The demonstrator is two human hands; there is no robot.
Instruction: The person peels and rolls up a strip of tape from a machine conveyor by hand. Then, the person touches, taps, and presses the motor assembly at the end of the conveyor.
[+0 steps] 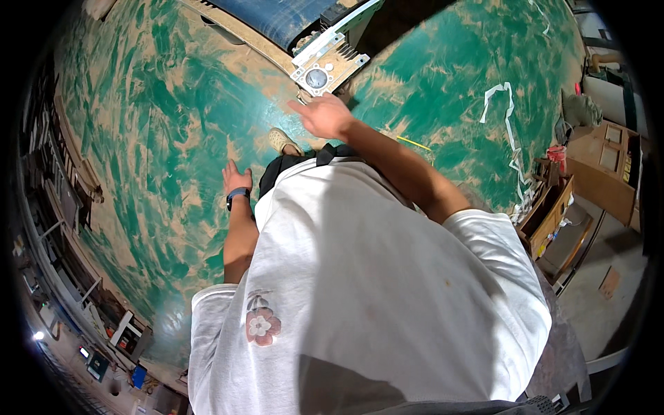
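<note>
My right hand [325, 116] is just below the near corner of a belt machine [323, 69]. Its thumb sticks out to the left and the other fingers look curled; what they may hold is hidden. Beside it, the machine's corner carries a round bearing [316, 79] in a pale metal housing, and a wide dark blue belt [280, 15] runs back from there. My left hand [237, 178] hangs low at my left side, fingers apart and holding nothing. A dark band [238, 196] circles that wrist.
A green floor [159, 138] smeared with tan dust surrounds me. On it at right lie a crumpled white strip [510, 128] and a thin yellow stick [414, 143]. Wooden cabinets [602, 162] and an open wooden box [546, 218] stand farther right. Racks of dark boards [69, 187] line the left.
</note>
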